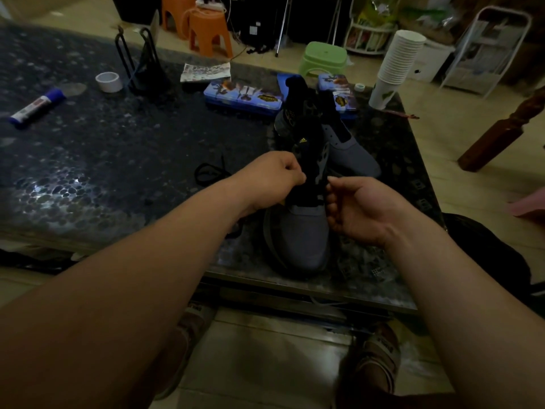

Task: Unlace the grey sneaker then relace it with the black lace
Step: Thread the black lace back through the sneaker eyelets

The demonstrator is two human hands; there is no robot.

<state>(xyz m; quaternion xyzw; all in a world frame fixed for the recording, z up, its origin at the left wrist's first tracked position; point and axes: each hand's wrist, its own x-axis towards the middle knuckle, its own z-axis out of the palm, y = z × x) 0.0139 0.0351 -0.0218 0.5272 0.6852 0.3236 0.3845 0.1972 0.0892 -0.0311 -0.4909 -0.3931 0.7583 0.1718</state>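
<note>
Lengthwise, toe toward the person, the grey sneaker point(300, 231) sits at the desk's point(118, 143) near edge. Left hand point(274, 178) and right hand point(354, 208) flank its eyelets, equally near, fingers curled in pinches; what they hold is too dim to tell. A black lace point(208, 172) lies just left.

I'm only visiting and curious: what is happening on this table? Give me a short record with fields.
Setting: dark pebbled table, dim light
Work item: grey sneaker, toe toward the person
Left hand: fingers curled at the sneaker's lacing area
Right hand: fingers curled at the opposite side
Held: too dark to tell
Loose black lace: on the table, left of the sneaker
Behind: second sneaker, blue tin, paper cup stack
</note>
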